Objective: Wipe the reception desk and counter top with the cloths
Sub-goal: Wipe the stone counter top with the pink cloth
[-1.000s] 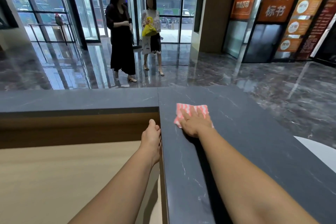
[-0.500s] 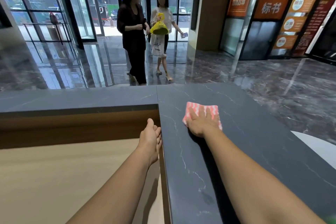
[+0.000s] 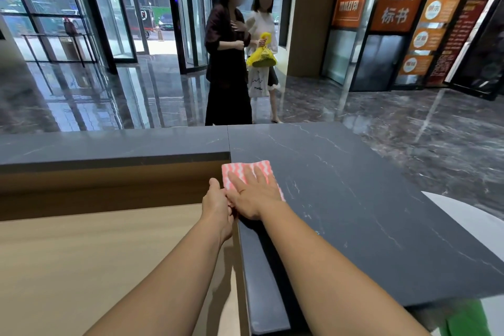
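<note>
Your right hand lies flat, fingers spread, on the pink-and-white cloth at the inner edge of the dark marble bench. Your left hand rests against that edge, touching the right. Two people stand beyond, one carrying a yellow bag

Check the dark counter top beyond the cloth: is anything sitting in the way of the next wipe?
Nothing visible does. The right hand lies flat on the pink cloth at the inner edge of the counter top, and the dark surface ahead and to the right shows bare. The left hand is at that edge, beside the cloth.
</note>
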A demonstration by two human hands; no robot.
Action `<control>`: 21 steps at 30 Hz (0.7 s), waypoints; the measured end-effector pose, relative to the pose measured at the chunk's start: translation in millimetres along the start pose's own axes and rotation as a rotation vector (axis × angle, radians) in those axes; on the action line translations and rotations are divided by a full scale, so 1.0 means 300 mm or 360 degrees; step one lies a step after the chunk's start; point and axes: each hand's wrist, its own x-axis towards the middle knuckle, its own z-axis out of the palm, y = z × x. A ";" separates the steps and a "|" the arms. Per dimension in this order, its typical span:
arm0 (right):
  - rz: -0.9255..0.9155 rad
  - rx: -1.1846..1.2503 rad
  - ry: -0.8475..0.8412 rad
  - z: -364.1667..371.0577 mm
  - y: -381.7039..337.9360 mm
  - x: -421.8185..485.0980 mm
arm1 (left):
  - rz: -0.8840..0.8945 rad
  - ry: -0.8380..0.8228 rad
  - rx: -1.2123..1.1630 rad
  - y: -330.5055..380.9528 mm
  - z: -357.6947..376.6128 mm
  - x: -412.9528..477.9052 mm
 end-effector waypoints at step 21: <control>0.0664 0.0165 -0.0023 -0.045 0.352 -0.088 | -0.0001 -0.0025 0.0147 -0.029 -0.047 -0.054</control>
